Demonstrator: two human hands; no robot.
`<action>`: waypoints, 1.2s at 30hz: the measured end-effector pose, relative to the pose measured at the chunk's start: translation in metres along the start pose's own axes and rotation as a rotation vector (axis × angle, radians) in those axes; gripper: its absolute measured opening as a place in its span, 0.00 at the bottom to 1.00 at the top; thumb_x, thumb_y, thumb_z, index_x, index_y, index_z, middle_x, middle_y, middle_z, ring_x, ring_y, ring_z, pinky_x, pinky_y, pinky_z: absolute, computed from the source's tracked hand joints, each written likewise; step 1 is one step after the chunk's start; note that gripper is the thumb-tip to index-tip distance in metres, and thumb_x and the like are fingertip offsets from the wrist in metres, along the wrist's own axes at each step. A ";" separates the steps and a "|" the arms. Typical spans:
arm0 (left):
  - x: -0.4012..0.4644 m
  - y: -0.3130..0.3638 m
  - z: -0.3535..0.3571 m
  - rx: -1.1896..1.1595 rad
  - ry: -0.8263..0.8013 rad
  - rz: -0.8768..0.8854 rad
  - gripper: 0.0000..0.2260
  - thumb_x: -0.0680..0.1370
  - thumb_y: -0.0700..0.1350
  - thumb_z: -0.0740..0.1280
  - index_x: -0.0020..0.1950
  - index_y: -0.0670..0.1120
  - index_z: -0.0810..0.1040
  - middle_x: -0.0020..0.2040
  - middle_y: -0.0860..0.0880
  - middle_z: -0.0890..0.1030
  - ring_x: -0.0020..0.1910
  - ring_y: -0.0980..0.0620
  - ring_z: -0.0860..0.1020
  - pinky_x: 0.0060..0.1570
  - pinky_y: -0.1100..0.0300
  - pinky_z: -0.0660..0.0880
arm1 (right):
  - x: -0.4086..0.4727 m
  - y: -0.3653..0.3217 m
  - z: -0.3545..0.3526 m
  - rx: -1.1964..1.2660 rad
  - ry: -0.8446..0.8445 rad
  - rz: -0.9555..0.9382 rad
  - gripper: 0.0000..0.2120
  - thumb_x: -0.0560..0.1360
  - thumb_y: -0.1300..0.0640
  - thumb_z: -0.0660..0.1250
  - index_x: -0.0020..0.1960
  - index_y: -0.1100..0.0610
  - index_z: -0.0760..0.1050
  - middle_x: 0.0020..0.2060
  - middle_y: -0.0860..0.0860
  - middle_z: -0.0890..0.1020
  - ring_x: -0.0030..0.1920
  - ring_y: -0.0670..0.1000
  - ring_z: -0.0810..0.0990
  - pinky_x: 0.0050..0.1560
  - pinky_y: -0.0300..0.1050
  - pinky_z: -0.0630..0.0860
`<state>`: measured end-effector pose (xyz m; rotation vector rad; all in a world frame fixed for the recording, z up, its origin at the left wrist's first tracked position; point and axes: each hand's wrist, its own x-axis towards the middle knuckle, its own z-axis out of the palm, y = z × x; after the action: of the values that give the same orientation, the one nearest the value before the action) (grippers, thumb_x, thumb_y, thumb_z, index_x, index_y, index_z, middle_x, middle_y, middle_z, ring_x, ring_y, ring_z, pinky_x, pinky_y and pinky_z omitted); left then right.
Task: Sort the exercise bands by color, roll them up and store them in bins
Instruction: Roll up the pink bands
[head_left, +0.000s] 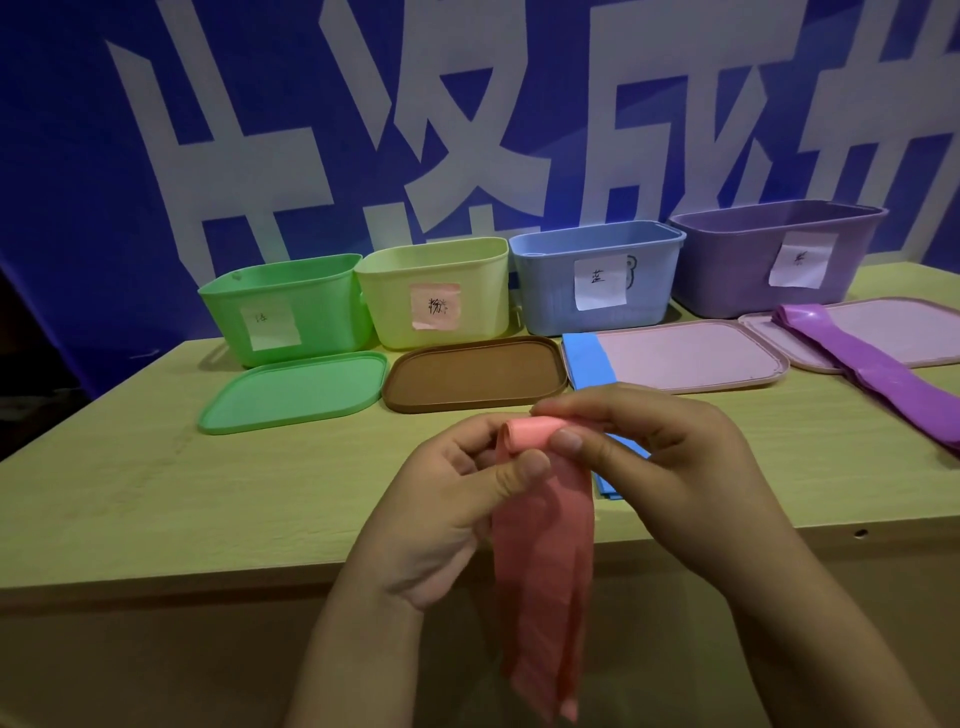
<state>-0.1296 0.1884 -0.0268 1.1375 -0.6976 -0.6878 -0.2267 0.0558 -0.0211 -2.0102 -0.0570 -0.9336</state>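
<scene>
A pink band (540, 545), thin, matte and faintly wrinkled, is being held up in front of the counter (156, 493), a pale wood-grain top. Its upper end is being curled into a small loose roll, while the rest is hanging down flat past the counter's front edge. The roll is being pinched by the left hand (447, 499) between thumb and curled fingers, and by the right hand (660, 467) in the same way, thumb underneath and fingertips on top.

Behind the pink band, a flat blue band (589, 358) is being partly hidden by the right hand; its far end is lying on a pale pink lid (691, 358). To the right of the pink band, a glossy purple band (878, 374) is being carried across another pink lid (883, 327).

Further behind the pink band, four ribbed plastic bins with paper labels are being lined up: green bin (285, 306), yellow-green bin (436, 291), blue bin (597, 275), purple bin (774, 254). A green lid (296, 389) and a brown lid (475, 371), both rounded rectangles, are lying before them.
</scene>
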 end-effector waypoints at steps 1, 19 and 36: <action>0.000 0.000 -0.001 0.007 -0.017 -0.008 0.15 0.60 0.45 0.75 0.46 0.46 0.85 0.44 0.46 0.85 0.42 0.52 0.83 0.36 0.63 0.78 | 0.000 0.000 0.000 0.002 -0.002 0.001 0.09 0.68 0.50 0.67 0.48 0.45 0.80 0.44 0.39 0.83 0.49 0.38 0.80 0.48 0.28 0.72; -0.006 -0.014 0.007 0.494 0.032 0.193 0.07 0.70 0.50 0.69 0.39 0.47 0.83 0.32 0.50 0.80 0.33 0.55 0.76 0.34 0.60 0.72 | -0.003 0.001 0.006 -0.137 0.177 -0.160 0.09 0.70 0.58 0.69 0.49 0.49 0.79 0.43 0.38 0.81 0.46 0.36 0.78 0.47 0.26 0.72; -0.008 -0.015 0.008 0.408 0.127 0.208 0.24 0.69 0.67 0.66 0.43 0.46 0.84 0.41 0.27 0.76 0.37 0.39 0.76 0.39 0.45 0.73 | -0.005 -0.002 -0.002 0.307 -0.104 0.113 0.10 0.71 0.53 0.70 0.51 0.51 0.82 0.48 0.46 0.84 0.51 0.45 0.82 0.45 0.36 0.77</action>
<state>-0.1433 0.1863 -0.0403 1.4427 -0.8575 -0.2982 -0.2319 0.0569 -0.0222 -1.7563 -0.1344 -0.7022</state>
